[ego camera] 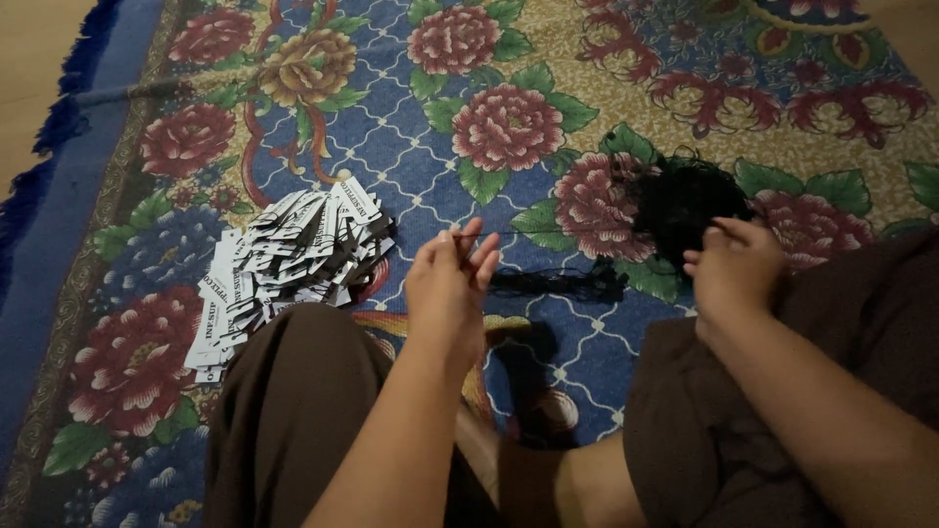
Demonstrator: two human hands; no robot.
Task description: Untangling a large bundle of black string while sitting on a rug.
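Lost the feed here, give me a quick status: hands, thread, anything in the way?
Left hand pinching thin black thread. Right hand at tangled black thread pile. Heap of black-and-white paper tags left, apart.

I count two hands: my left hand (448, 284) and my right hand (734, 269). One thin black thread (494, 235) runs between them. There is one tangle (685, 200) of black thread on the rug, and one smaller black bundle (558, 284) lying just beside it, so two dark clumps in all. One heap of white tags (293, 259) with black print lies to the left; the tags overlap too much for me to count singly, but there are dozens. One rug (391, 127) lies under everything, and I see one strip of bare floor (29, 78) past its fringe. Two knees in brown cloth show at the bottom.
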